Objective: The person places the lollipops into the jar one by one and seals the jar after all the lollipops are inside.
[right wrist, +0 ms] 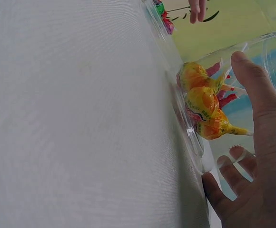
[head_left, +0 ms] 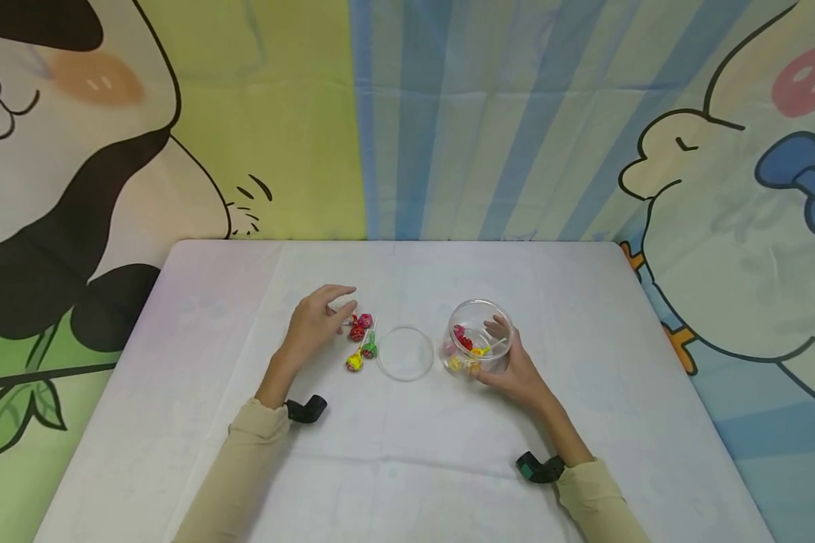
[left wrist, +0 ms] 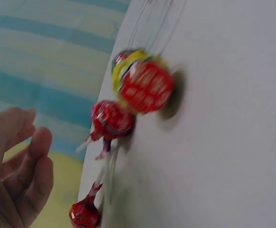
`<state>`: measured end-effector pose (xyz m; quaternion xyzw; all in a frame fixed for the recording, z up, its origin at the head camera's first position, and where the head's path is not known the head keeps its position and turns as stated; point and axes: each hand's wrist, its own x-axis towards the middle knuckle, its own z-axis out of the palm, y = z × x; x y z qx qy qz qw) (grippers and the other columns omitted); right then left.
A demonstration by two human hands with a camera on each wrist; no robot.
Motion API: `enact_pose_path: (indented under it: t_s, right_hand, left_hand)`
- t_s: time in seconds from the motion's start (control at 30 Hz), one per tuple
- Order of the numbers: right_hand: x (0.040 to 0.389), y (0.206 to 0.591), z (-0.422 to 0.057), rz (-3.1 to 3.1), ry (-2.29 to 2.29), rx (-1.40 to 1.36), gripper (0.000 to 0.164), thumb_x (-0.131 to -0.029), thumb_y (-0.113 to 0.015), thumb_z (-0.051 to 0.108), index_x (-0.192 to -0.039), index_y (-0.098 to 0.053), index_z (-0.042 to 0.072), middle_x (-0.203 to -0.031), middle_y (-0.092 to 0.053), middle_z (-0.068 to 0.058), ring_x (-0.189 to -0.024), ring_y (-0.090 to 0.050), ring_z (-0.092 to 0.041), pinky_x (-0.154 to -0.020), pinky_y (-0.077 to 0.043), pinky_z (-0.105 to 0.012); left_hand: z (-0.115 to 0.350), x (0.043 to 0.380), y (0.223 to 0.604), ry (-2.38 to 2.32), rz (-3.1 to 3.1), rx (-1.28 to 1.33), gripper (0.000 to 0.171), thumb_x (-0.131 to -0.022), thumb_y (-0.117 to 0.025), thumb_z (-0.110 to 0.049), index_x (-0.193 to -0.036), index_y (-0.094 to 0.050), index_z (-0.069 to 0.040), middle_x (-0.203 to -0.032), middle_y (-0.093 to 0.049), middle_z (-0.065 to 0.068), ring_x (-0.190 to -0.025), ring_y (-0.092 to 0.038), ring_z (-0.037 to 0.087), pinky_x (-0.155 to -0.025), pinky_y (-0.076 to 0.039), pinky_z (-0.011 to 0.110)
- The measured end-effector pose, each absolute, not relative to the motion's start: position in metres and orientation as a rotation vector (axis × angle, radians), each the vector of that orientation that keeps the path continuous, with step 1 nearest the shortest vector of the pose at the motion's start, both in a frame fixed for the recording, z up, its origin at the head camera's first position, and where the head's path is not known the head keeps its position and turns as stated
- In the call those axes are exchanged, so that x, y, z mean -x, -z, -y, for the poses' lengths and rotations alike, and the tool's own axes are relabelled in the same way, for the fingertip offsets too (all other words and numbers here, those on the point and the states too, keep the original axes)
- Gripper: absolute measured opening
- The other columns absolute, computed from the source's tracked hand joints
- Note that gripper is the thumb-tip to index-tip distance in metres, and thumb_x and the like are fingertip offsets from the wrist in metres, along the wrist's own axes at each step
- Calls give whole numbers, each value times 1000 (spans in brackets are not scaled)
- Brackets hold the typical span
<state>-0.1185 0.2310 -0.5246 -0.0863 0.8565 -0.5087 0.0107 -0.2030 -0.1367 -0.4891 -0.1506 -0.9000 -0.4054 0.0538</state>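
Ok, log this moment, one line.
left hand: near red, green, yellow wrapped lollipops | right hand: grips clear cylindrical jar, other lollipops inside | clear round lid: on white tabletop

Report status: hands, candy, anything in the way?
Left hand beside loose lollipops, nothing visibly gripped. Right hand holds clear jar, more lollipops inside. Clear lid flat on table between jar and loose lollipops.

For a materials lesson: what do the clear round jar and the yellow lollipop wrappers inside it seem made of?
Clear round jar: perhaps glossy plastic or glass, given its transparency and highlights. Yellow lollipop wrappers: probably shiny plastic film, given glints and creases.
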Motion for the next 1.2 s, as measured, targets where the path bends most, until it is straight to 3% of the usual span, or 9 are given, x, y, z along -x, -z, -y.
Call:
enact_pose_path:
  t_s: [0.07, 0.17, 0.27, 0.33, 0.4, 0.53, 0.7, 0.97, 1.2]
  right_hand:
    - [119, 525, -232, -2677, 1583, 264, 101, -72, -84, 13, -150, -20, 10, -150, -41, -16, -141, -35, -37, -114, -22, -64]
    - [118, 520, -230, -2666, 1584, 256, 100, -72, -83, 11, -149, -21, 8, -150, -41, -19, -141, -35, -38, -114, -22, -64]
    - [119, 520, -229, -2655, 1579, 245, 101, -72, -83, 9, -150, -20, 9, -151, -39, -20, -141, -34, -39, -114, -21, -63]
    - [119, 519, -228, -2654, 1560, 231, 102, -72, -84, 10, -150, -19, 10, -152, -38, -18, -142, -34, -38, -114, -21, -63]
    - [121, 524, -229, -2666, 1552, 228, 102, -72, -84, 14, -151, -20, 14, -152, -39, -15, -142, -34, -35, -115, -22, -63]
    - [120, 524, -230, -2688, 1547, 232, 100, -72, -84, 17, -150, -21, 13, -151, -41, -12, -142, -35, -35, -114, -23, -63]
    - [119, 525, -230, -2694, 1555, 246, 101, -71, -84, 14, -150, -21, 10, -150, -42, -14, -141, -36, -36, -114, -23, -64]
    - [119, 525, -232, -2697, 1554, 238, 102, -71, -84, 14, -150, -20, 10, -151, -41, -15, -141, -35, -36, -114, -23, -63]
    - [120, 526, -231, -2692, 1561, 254, 101, -71, -84, 15, -150, -20, 9, -151, -41, -15, -141, -35, -37, -114, -23, -64]
  left_hand:
    - [141, 218, 487, 1184, 2864, 450, 39, -94, -64, -32, -130, -61, -17, -131, -60, 5, -81, -68, 18, -75, -54, 39]
    - [144, 235, 485, 1078, 3034, 508, 45, -96, -57, -41, -134, -57, -18, -139, -56, 7, -108, -63, 27, -99, -46, 51]
    - [146, 242, 483, 1004, 3138, 552, 47, -97, -55, -44, -135, -57, -17, -141, -55, 9, -123, -56, 30, -105, -40, 55]
    - [147, 243, 483, 961, 3176, 570, 46, -97, -55, -43, -134, -58, -17, -137, -59, 8, -113, -61, 28, -97, -46, 51]
    - [149, 243, 482, 923, 3204, 589, 43, -97, -57, -40, -133, -59, -17, -130, -63, 7, -89, -67, 22, -85, -50, 43]
    - [152, 241, 481, 885, 3194, 618, 31, -95, -62, -28, -123, -66, -15, -115, -69, 5, -50, -55, 11, -63, -41, 30]
    - [157, 235, 479, 943, 3108, 613, 19, -91, -67, -22, -108, -74, -13, -103, -73, 4, -48, -55, 8, -57, -40, 27]
    - [163, 225, 464, 1151, 3000, 577, 14, -87, -72, -17, -99, -76, -10, -92, -74, 7, -49, -55, 12, -51, -43, 26]
    - [148, 214, 440, 1450, 2769, 513, 17, -85, -74, -29, -95, -76, -15, -85, -74, 7, -51, -58, 23, -44, -36, 25]
